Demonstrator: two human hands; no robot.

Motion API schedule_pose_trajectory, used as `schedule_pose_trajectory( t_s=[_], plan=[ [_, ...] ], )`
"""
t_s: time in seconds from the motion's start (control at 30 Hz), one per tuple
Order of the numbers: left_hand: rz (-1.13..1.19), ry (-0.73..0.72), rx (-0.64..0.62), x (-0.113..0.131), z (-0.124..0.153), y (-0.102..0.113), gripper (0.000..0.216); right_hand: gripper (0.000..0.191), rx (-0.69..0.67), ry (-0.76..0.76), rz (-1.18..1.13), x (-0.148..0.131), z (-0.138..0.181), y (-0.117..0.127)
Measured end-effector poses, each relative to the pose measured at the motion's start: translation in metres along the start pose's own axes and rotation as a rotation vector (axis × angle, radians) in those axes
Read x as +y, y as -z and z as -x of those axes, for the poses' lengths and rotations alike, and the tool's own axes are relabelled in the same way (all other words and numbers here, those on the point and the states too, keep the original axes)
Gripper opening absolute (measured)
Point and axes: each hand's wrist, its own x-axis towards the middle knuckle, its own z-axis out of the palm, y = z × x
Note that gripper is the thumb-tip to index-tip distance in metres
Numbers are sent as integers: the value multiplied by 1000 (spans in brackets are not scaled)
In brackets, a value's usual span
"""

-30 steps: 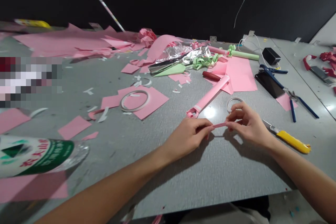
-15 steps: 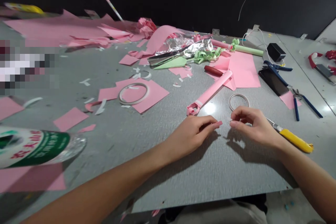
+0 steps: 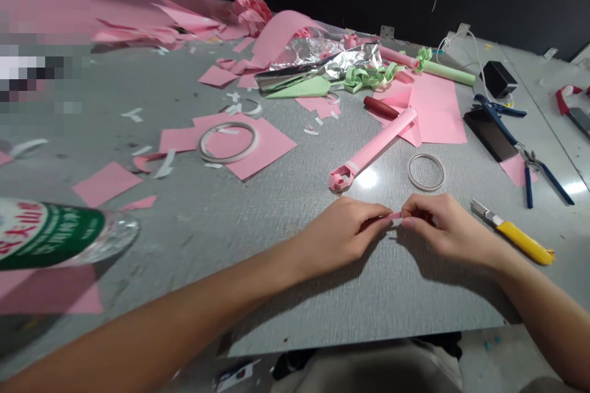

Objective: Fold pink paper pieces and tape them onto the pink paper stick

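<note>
My left hand [image 3: 341, 233] and my right hand [image 3: 445, 228] meet fingertip to fingertip just above the grey table [image 3: 286, 295]. Both pinch a small pink paper strip [image 3: 395, 216], of which only a short bit shows between the fingers. A rolled pink paper tube [image 3: 375, 147] with a curled end lies just beyond the hands. A small tape ring [image 3: 426, 171] lies flat right behind my right hand.
A yellow-handled utility knife [image 3: 514, 238] lies to the right of my right hand. Blue pliers [image 3: 541, 173], a black phone [image 3: 490, 135], pink sheets [image 3: 433, 113], foil [image 3: 318, 58] and a larger tape ring [image 3: 227, 142] lie farther back. A green-labelled bottle [image 3: 59, 234] lies at the left.
The hands were apart half a second ago, the left one holding the pink strip; now they have come together on it. The view has tilted down slightly.
</note>
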Motion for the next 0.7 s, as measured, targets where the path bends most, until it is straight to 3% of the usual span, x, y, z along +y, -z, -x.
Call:
schedule_pose_trajectory(
  t_s=[0.2,0.7],
  plan=[
    [-22,-15,-37,1,0,-1,35,17,-62,-39,89,0,-1,-1],
    [7,-26,-16,-2,-2,-2,29,20,-20,-67,78,3,0,-6]
  ],
)
